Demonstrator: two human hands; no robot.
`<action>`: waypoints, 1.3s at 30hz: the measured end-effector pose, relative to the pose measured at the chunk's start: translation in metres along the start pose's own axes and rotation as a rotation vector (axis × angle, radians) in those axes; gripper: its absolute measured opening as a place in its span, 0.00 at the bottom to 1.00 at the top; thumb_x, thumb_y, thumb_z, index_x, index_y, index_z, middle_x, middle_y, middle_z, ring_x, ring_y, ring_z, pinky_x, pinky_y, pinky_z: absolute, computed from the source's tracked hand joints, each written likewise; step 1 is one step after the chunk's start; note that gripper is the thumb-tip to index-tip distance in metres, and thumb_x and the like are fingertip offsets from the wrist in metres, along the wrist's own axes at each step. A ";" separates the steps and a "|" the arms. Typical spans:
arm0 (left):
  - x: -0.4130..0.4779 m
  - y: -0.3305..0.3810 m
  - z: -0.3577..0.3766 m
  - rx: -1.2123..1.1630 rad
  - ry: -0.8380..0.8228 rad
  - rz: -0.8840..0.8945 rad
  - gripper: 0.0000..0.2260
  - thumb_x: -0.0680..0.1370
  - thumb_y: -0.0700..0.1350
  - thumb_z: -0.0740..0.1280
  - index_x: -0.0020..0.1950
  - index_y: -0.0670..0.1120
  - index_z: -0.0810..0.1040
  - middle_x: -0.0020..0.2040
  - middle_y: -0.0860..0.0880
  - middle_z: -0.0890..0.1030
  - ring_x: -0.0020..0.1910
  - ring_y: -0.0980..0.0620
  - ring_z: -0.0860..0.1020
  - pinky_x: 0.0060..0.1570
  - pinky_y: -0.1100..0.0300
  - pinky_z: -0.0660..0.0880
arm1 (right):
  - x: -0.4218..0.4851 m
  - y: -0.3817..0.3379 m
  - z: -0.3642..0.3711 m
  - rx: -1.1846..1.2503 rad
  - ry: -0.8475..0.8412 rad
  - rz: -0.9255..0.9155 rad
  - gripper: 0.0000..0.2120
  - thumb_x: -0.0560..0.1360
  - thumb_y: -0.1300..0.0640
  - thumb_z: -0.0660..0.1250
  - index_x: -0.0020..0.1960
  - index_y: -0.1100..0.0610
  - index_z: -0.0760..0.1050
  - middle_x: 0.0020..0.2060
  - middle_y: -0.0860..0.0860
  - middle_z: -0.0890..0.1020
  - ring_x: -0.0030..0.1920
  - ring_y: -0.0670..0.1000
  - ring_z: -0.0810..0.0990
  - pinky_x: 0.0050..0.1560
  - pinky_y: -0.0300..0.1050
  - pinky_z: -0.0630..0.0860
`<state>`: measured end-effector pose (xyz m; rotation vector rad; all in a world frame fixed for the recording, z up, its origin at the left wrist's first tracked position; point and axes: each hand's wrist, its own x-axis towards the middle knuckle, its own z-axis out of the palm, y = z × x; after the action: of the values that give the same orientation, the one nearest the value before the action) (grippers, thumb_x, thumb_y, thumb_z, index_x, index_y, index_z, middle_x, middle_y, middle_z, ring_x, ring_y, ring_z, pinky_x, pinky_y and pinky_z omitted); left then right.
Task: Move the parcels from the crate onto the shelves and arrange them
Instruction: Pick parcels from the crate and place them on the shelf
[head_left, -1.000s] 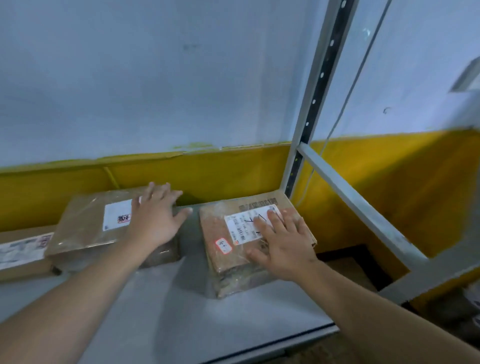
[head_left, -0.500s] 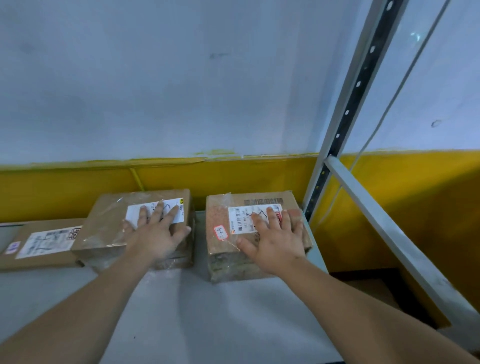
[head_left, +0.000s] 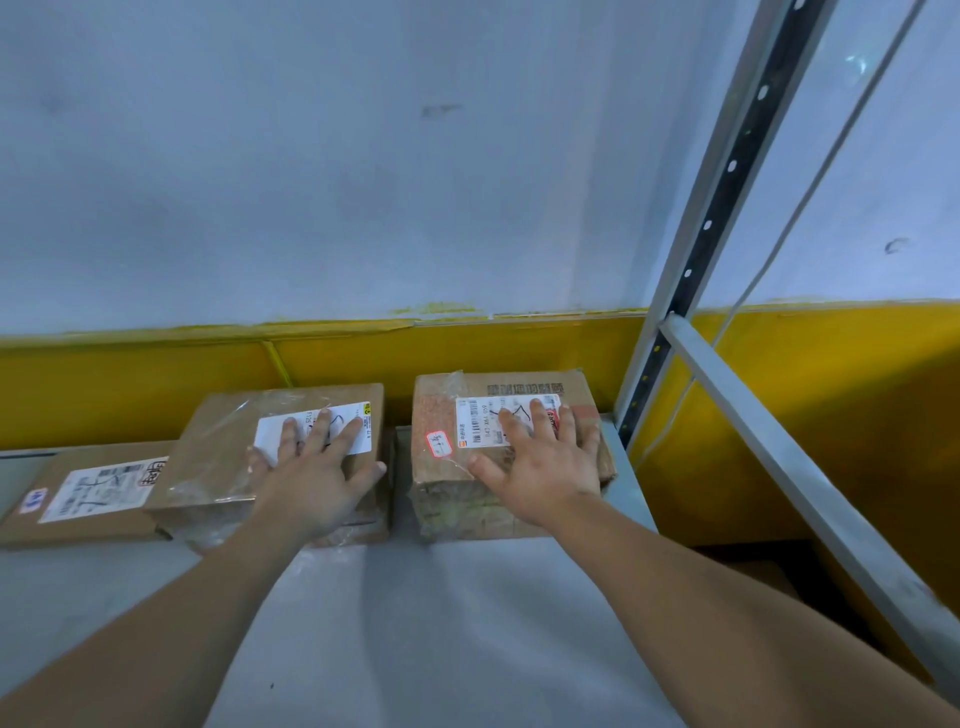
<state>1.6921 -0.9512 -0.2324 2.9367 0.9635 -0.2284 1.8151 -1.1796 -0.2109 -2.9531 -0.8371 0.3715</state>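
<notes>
Three brown cardboard parcels lie on the grey shelf (head_left: 415, 623), close to the yellow-and-white back wall. My left hand (head_left: 317, 478) rests flat on the middle parcel (head_left: 218, 457), which is wrapped in clear tape and bears a white label. My right hand (head_left: 545, 467) presses with straight fingers on top of the right parcel (head_left: 441, 499), partly covering its barcode label. A flat parcel (head_left: 78, 499) with a white label lies at the far left, and the middle parcel overlaps its right end. The crate is out of view.
A grey slotted shelf upright (head_left: 727, 208) stands just right of the right parcel, with a grey crossbar (head_left: 810, 478) running toward me. A thin white cable (head_left: 810, 192) hangs behind it. The shelf's front area is bare grey surface.
Both hands have slid the two parcels back toward the wall and squared them side by side. My left hand moved from the middle parcel's right edge onto its label.
</notes>
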 end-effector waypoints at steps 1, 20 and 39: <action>0.000 0.000 0.000 0.000 -0.002 -0.001 0.32 0.75 0.72 0.45 0.77 0.64 0.45 0.80 0.56 0.42 0.78 0.45 0.42 0.71 0.33 0.46 | 0.001 0.000 0.000 0.001 0.002 0.001 0.43 0.72 0.22 0.39 0.81 0.42 0.45 0.81 0.53 0.46 0.79 0.62 0.42 0.75 0.70 0.40; -0.007 0.003 -0.010 -0.035 -0.022 0.024 0.31 0.76 0.70 0.48 0.78 0.62 0.48 0.80 0.54 0.44 0.78 0.42 0.43 0.71 0.33 0.46 | -0.013 0.001 0.001 0.000 -0.006 0.062 0.42 0.72 0.22 0.41 0.80 0.41 0.45 0.81 0.51 0.46 0.80 0.59 0.41 0.75 0.69 0.40; -0.114 -0.041 -0.106 -0.159 -0.092 0.084 0.24 0.78 0.61 0.62 0.73 0.55 0.68 0.76 0.52 0.62 0.73 0.49 0.61 0.69 0.57 0.62 | -0.007 -0.103 -0.075 -0.134 0.014 -0.304 0.35 0.75 0.30 0.56 0.73 0.52 0.66 0.71 0.54 0.71 0.71 0.59 0.68 0.66 0.59 0.66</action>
<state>1.5904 -0.9759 -0.1099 2.7880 0.8042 -0.2674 1.7752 -1.0942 -0.1252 -2.8724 -1.3328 0.2867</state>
